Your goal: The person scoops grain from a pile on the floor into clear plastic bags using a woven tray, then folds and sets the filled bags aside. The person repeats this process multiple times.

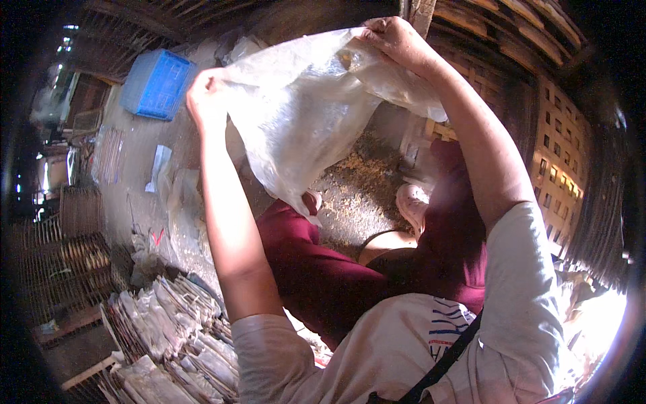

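Observation:
A whitish translucent plastic sheet (303,121), perhaps an opened bag, is stretched between my hands in front of me. My left hand (208,98) grips its left upper corner. At the other end, my right hand (396,43) pinches the upper edge, higher in the view. Between them the sheet sags in folds, and one pointed end hangs down by my left knee. Another part of the plastic droops beneath my right forearm. Both arms are stretched out well away from my body.
A blue plastic crate (159,85) stands on the floor ahead to the left. Stacked flattened sheets (171,333) lie at my lower left. Wooden slatted racks (83,252) line the left side. Yellowish crumbs (361,174) litter the floor between my feet. A beige perforated panel (560,151) rises at right.

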`<action>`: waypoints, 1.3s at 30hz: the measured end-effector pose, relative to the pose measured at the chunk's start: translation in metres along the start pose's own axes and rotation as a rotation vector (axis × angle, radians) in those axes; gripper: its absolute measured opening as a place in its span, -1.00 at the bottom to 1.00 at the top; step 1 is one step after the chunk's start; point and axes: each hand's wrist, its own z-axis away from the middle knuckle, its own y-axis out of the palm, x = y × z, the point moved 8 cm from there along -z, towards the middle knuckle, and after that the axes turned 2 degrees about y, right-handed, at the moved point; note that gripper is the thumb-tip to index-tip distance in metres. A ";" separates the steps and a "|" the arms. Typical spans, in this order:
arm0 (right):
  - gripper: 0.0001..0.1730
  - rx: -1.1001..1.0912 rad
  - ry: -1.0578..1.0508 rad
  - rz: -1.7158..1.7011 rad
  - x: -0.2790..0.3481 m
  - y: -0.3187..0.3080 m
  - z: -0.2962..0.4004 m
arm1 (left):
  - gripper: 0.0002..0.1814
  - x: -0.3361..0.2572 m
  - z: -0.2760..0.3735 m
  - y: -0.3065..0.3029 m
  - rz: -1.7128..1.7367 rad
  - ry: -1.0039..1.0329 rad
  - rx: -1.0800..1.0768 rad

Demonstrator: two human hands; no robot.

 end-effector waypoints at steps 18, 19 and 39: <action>-0.60 0.359 -0.486 0.647 0.089 0.154 0.163 | -0.43 -0.042 0.208 0.110 1.391 -1.099 0.239; -0.54 0.248 -0.452 0.531 0.094 0.157 0.173 | -0.49 -0.048 0.208 0.105 1.336 -1.075 0.244; -0.26 0.161 -0.455 0.353 0.091 0.167 0.168 | -0.51 -0.056 0.188 0.061 1.681 -0.705 0.182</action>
